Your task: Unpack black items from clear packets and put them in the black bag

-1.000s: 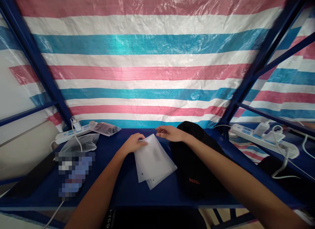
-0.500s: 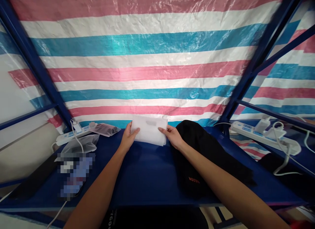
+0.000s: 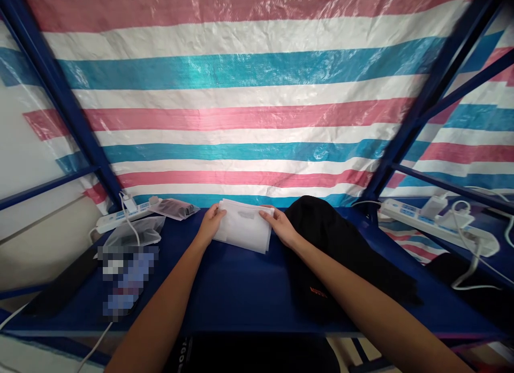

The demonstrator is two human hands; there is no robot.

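Observation:
Between my two hands is a flat, folded white plastic bag (image 3: 243, 231), slightly see-through, with a small patch of grey print near its top edge. Its layers show along the sides, and the lower right corner hangs down. My left hand (image 3: 211, 223) pinches the upper left corner, thumb on the front. At the upper right edge my right hand (image 3: 280, 223) grips it the same way, with the fingers hidden behind. Close by my right forearm lies a black cloth item (image 3: 333, 244) with small orange lettering.
Dark blue metal shelf (image 3: 233, 298) below my hands. Toward the left are a power strip (image 3: 108, 221), a clear plastic bag (image 3: 134, 233), a small bag with dark contents (image 3: 176, 208) and a blurred-out phone-like item (image 3: 130, 282) on a cable. Another power strip (image 3: 409, 215) stands right. Striped sheeting (image 3: 249, 116) hangs behind.
The white bag has tilted and its lower edge now reaches further down, showing more of its face. Both hands keep their grip and have shifted only slightly. The view has turned a little.

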